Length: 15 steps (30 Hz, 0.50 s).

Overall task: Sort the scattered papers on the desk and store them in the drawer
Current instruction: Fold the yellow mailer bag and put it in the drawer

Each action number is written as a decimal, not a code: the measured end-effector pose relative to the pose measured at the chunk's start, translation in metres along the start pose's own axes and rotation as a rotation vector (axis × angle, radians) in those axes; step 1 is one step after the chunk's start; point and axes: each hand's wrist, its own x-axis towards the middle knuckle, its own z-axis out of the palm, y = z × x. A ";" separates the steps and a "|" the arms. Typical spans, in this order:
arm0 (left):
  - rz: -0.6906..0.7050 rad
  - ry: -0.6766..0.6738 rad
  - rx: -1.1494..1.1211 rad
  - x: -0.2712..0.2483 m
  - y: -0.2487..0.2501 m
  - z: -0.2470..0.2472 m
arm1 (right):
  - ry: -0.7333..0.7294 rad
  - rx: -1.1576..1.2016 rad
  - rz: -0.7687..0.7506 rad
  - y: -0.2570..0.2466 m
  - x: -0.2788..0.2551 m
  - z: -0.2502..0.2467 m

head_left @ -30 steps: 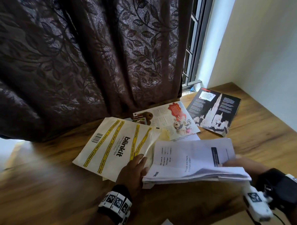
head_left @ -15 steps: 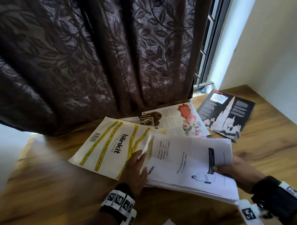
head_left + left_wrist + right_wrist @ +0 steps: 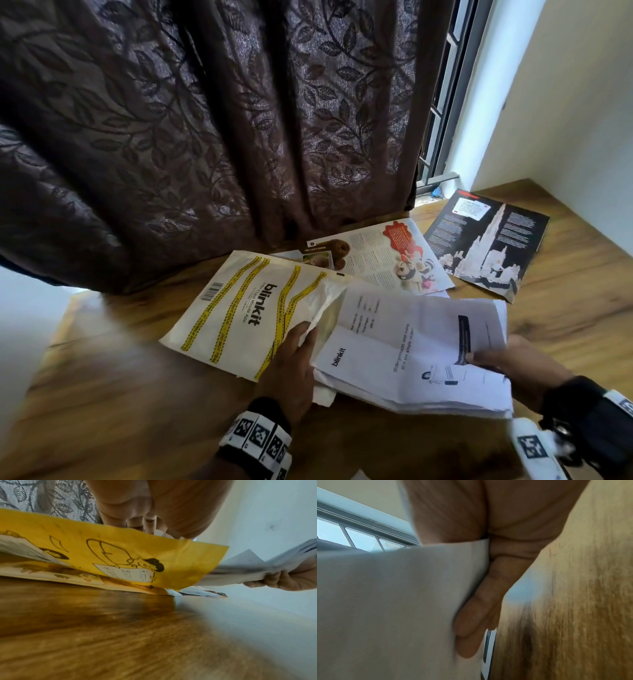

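Observation:
A white "blinkit" envelope [image 3: 239, 308] with yellow tape stripes lies on the wooden desk [image 3: 137, 394]. My left hand [image 3: 306, 330] pinches its raised right edge, and the left wrist view shows the envelope's yellow underside [image 3: 137, 555] lifted off the desk. My right hand [image 3: 479, 359] grips the right end of a stack of white printed papers [image 3: 404, 349], thumb on top. The right hand's fingers [image 3: 479, 608] curl under the stack's bottom sheet [image 3: 385, 601]. The stack's left end sits against the envelope's lifted edge.
A colourful magazine spread [image 3: 383, 257] and a dark page with a white tower picture [image 3: 489, 243] lie behind the stack. A dark leaf-patterned curtain [image 3: 205, 137] hangs over the desk's far edge. A window [image 3: 442, 102] and white wall [image 3: 565, 120] stand on the right.
The paper stack has tipped from edge-on to show its top sheet and shifted left toward the envelope's lifted edge. My left hand stays at that edge.

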 end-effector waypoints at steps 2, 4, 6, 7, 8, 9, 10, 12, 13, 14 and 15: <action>-0.003 0.004 0.003 -0.001 0.003 -0.001 | -0.031 0.011 0.003 -0.001 0.000 0.001; 0.023 -0.007 0.010 -0.002 0.003 0.000 | -0.108 -0.009 0.010 -0.003 -0.002 0.005; 0.057 -0.002 0.032 -0.004 0.001 0.002 | -0.164 -0.035 0.015 -0.005 -0.005 0.011; 0.065 0.008 0.033 -0.005 -0.001 0.002 | -0.178 -0.050 0.009 -0.005 -0.005 0.012; 0.070 0.015 0.026 -0.006 -0.001 0.001 | -0.189 -0.064 0.004 -0.006 -0.005 0.013; 0.076 0.022 0.010 -0.007 0.000 0.000 | -0.193 -0.072 0.003 -0.006 -0.004 0.012; 0.080 0.024 -0.011 -0.008 0.000 -0.002 | -0.194 -0.076 0.005 -0.006 -0.004 0.012; 0.082 0.007 -0.034 -0.010 0.000 -0.006 | -0.172 -0.080 0.003 -0.006 -0.004 0.012; 0.082 -0.009 -0.017 -0.011 -0.001 -0.006 | -0.144 -0.088 -0.009 -0.006 -0.004 0.012; 0.082 -0.024 0.006 -0.012 -0.001 -0.007 | -0.098 -0.097 -0.028 -0.006 -0.004 0.012; 0.081 -0.041 0.023 -0.013 -0.001 -0.007 | -0.049 -0.114 -0.052 -0.007 -0.005 0.012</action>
